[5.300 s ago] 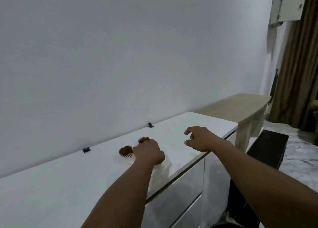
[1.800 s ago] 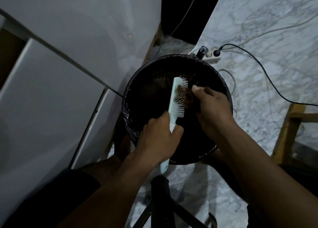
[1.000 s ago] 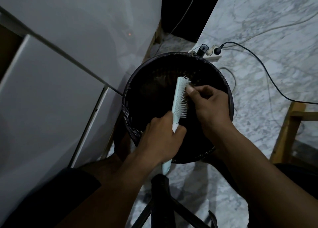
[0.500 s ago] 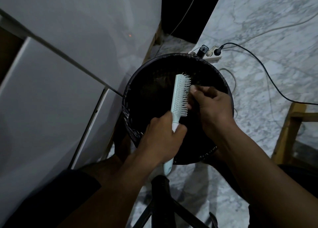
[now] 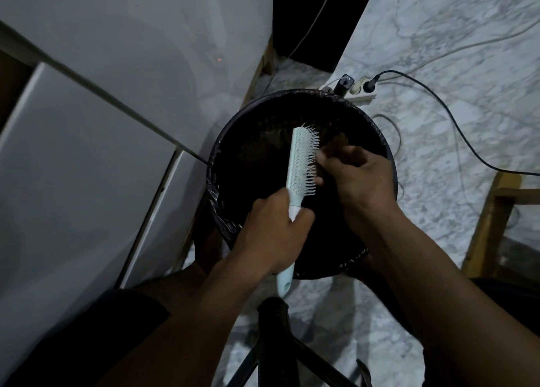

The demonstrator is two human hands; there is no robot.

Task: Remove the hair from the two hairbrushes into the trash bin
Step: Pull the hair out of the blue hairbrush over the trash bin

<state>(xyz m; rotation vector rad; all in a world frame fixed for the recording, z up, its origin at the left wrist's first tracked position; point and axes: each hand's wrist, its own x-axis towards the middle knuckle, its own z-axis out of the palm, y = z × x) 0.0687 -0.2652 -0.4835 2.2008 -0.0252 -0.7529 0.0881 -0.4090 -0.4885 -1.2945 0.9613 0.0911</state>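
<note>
My left hand (image 5: 271,234) is wrapped around the handle of the hairbrush (image 5: 302,159), holding it above the open trash bin (image 5: 380,141) with the bristles facing right. My right hand (image 5: 358,176) has its fingertips pinched narrow on a tuft of hair (image 5: 339,140) at the bristles, over the bin's middle. Step in hand, as I judge it: stripping the first brush. Next: draw the tuft clear and drop it inside the rim.

trash bin (image 5: 230,164): on the floor, just right of the cabinet (image 5: 87,153)
hairbrush (image 5: 301,159): over the bin
power strip (image 5: 361,93): behind the bin
</note>
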